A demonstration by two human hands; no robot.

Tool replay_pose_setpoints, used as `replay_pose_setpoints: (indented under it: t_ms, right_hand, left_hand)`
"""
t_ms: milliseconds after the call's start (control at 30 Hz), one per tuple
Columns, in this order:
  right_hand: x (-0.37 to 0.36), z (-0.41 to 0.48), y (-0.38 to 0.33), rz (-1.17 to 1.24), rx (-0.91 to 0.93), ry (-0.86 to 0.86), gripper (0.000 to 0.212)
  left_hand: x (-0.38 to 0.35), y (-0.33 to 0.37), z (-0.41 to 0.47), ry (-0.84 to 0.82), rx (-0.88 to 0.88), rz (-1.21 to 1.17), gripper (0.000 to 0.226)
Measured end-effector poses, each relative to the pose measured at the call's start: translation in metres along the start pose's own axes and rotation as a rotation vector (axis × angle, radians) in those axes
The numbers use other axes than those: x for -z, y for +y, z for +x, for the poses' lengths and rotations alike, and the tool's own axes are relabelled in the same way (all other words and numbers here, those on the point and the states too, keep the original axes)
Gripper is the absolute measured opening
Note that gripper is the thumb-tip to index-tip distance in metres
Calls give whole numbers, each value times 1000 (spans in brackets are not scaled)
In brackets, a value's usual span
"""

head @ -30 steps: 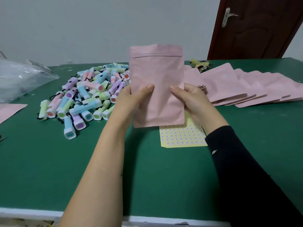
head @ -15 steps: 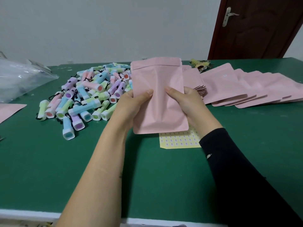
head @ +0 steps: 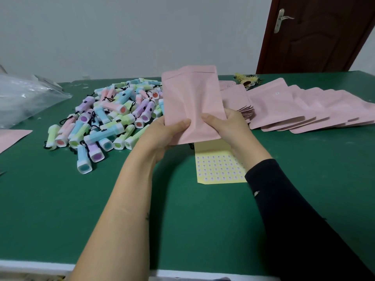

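A pink zip pouch (head: 190, 98) is held upright above the green table (head: 60, 209), slightly bulged and creased. My left hand (head: 164, 132) grips its lower left part with the thumb on the front. My right hand (head: 225, 124) grips the lower right part, thumb also on the front. Behind and left of the pouch lies a heap of several pastel mini flashlights (head: 105, 120). Under my hands lies a yellow sticker sheet (head: 219, 167) with rows of small white dots.
A fanned row of several flat pink pouches (head: 294, 106) lies at the right, a smaller stack (head: 235, 96) behind my right hand. A clear plastic bag (head: 24, 98) sits far left, another pink pouch (head: 10, 138) at the left edge. A brown door (head: 316, 33) stands back right.
The pouch has come down and tipped away from me, and its sides now bulge. Both hands moved lower on it with thumbs closer together.
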State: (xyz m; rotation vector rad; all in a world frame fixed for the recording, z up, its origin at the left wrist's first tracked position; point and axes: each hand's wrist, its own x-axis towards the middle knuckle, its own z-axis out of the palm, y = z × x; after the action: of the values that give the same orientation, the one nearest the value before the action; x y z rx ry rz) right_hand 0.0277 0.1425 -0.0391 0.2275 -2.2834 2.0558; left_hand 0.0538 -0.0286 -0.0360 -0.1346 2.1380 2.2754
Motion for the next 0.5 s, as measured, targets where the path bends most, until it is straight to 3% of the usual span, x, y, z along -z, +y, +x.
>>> replay_pose_setpoints:
  t_ms: [100,333,500]
  right_hand:
    - [2,1,-1,-10,33,60,4]
    - [10,-2,-2,59,-11,-6,7]
    - [10,-4,-1,-14,-90,-134,14]
  left_hand:
    - [1,-1,0,-59,6,89,14]
    - [6,-2,0,-156,47,103,24]
    - [5,-5,5,48,-10,-17,26]
